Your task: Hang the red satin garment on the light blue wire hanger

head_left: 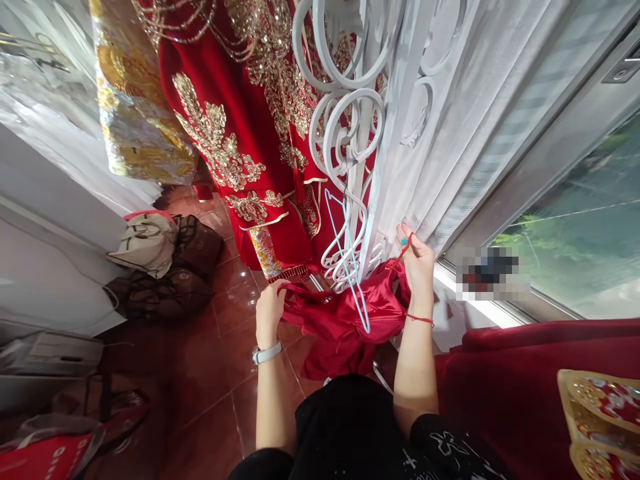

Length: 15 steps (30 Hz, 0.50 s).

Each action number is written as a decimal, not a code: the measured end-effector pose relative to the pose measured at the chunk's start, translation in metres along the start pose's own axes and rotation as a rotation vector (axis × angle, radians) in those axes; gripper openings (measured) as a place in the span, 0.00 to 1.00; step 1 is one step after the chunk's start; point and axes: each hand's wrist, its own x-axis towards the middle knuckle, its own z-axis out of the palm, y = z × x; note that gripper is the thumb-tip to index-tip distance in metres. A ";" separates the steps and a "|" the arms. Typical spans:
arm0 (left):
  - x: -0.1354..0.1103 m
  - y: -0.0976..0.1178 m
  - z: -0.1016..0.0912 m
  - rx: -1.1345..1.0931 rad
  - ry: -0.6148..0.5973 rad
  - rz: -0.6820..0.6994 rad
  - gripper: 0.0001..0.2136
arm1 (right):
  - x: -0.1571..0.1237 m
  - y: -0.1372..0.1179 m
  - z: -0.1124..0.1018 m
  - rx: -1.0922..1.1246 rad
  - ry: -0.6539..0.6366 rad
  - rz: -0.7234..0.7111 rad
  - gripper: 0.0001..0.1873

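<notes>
A red satin garment point(345, 313) is stretched between my two hands at waist height. My left hand point(270, 310), with a pale watch at the wrist, is closed on its left edge. My right hand point(419, 263) is closed on a thin red strap point(406, 247) at the other side, its fingers raised. A light blue hanger point(350, 270) hangs tilted beside the white scrollwork rack point(350, 120), its lower end overlapping the garment. Whether the hanger sits inside the cloth I cannot tell. The garment's lower part drapes toward the floor.
Red gowns with gold beadwork point(225, 147) hang ahead, beside a gold-and-white brocade piece point(135, 113). Dark bags point(170, 293) sit on the tiled floor at left. A window point(575, 220) is at right, with dark red fabric point(500, 393) below it.
</notes>
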 end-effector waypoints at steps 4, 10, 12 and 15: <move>0.005 0.002 0.010 0.029 -0.080 0.072 0.16 | -0.008 -0.006 -0.015 -0.100 0.015 0.028 0.26; 0.000 0.023 0.023 -0.215 0.041 0.255 0.24 | -0.035 -0.027 -0.026 -0.066 -0.236 0.141 0.23; -0.008 0.042 0.022 -0.211 0.038 0.353 0.31 | -0.045 -0.038 -0.029 -0.052 -0.284 0.145 0.22; -0.021 0.081 0.022 -0.084 -0.037 0.537 0.34 | -0.060 -0.057 -0.033 -0.091 -0.402 0.141 0.25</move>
